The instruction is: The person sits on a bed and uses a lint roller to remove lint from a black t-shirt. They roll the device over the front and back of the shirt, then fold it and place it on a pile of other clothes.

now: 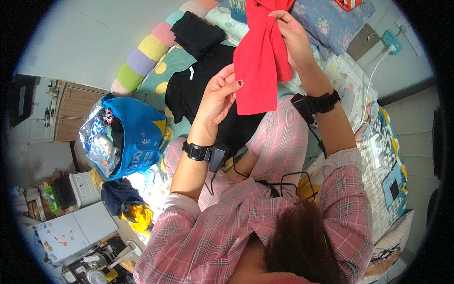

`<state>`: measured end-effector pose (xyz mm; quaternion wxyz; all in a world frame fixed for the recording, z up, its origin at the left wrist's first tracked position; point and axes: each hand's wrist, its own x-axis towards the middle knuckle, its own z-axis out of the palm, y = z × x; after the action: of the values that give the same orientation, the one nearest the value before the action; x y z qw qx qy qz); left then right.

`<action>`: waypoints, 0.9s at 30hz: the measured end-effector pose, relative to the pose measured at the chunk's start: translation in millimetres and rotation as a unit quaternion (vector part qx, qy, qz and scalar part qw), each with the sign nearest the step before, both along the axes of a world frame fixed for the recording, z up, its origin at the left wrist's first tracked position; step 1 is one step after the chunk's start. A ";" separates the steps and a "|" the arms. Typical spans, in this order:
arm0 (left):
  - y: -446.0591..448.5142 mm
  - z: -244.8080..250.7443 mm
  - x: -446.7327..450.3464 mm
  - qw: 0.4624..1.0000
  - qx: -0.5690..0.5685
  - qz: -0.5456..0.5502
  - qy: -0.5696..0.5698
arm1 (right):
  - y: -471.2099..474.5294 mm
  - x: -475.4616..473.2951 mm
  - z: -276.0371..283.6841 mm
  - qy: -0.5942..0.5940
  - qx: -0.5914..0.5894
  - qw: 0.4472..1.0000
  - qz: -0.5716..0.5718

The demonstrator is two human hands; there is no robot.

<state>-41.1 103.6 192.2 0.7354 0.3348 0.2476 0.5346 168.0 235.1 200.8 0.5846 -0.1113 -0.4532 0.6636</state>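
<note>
A red knit garment hangs between my two hands, its straight lower edge toward me and its upper part running out past the top of the picture. My left hand pinches its left edge low down, thumb on top. Higher up, my right hand grips the right side between thumb and fingers. Beneath the red cloth a black garment with a small white tag is spread over the bed and reaches toward my crossed legs. Beyond it lies a folded black garment.
A blue bag of clothes and clear plastic stands at my left, beside a dark blue and yellow garment. A multicoloured padded bolster borders the bed. On the right are a floral pillow, a white power strip and its cable.
</note>
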 end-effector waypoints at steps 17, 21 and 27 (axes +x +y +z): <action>-23.2 7.9 14.4 0.998 0.043 0.022 -0.043 | -33.3 9.6 2.3 0.088 -0.107 0.990 0.030; -22.4 -3.0 40.3 0.987 0.096 0.102 0.081 | -44.7 4.7 4.4 0.082 -0.131 0.988 -0.009; -13.6 -8.9 56.0 0.976 0.001 0.029 0.217 | -87.6 12.6 4.2 -0.169 -0.051 0.981 -0.076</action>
<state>15.0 90.0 183.3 0.6477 0.4368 0.4104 0.4704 180.6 147.5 205.0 0.5418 -0.2853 -0.5016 0.6111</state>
